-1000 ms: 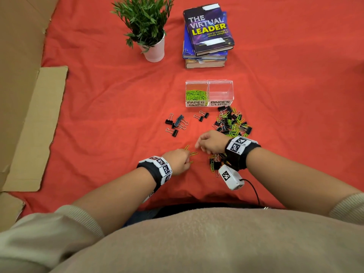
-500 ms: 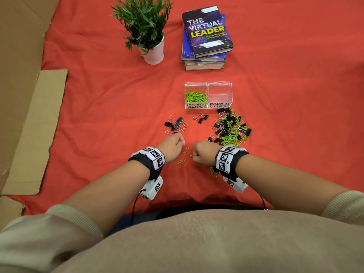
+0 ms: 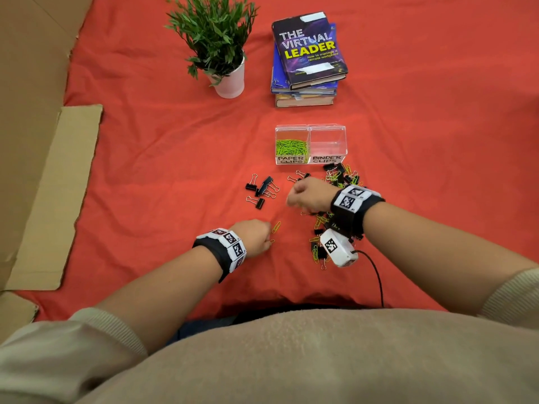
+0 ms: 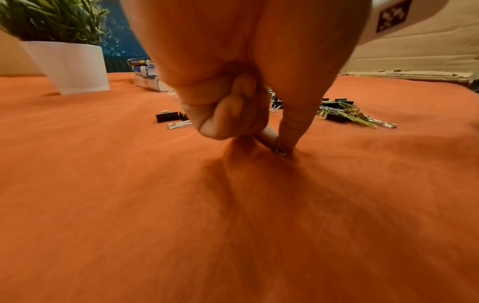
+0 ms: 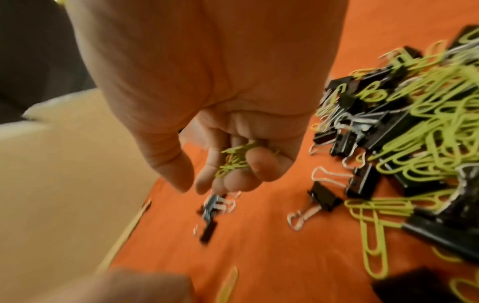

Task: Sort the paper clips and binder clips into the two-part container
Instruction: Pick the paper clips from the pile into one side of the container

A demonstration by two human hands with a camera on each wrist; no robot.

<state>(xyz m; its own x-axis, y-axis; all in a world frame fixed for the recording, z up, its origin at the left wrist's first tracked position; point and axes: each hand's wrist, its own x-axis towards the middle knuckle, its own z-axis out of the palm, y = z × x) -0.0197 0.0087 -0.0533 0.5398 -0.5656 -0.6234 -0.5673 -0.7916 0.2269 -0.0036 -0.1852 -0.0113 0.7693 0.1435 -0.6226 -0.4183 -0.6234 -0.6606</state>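
Observation:
The clear two-part container [image 3: 309, 127] stands mid-cloth. Its left "PAPER CLIPS" part holds green paper clips [image 3: 291, 147]; the right "BINDER CLIPS" part [image 3: 328, 141] looks empty. My left hand [image 3: 266, 242] pinches a small yellow paper clip [image 4: 279, 150] between thumb and index finger, down on the red cloth. Another yellow clip [image 3: 276, 227] lies just beyond it. My right hand [image 3: 291, 196] is raised over the cloth, its fingers curled round a bunch of green paper clips [image 5: 238, 157]. A mixed pile of green paper clips and black binder clips [image 5: 414, 127] lies to its right.
A few black binder clips [image 3: 261, 189] lie left of the right hand. A potted plant [image 3: 229, 80] and a stack of books [image 3: 309, 59] stand at the back. Cardboard [image 3: 55, 193] borders the cloth on the left.
My right hand has lifted away from the left hand and moved toward the container. The left hand has drawn back slightly toward me, down onto a clip on the cloth.

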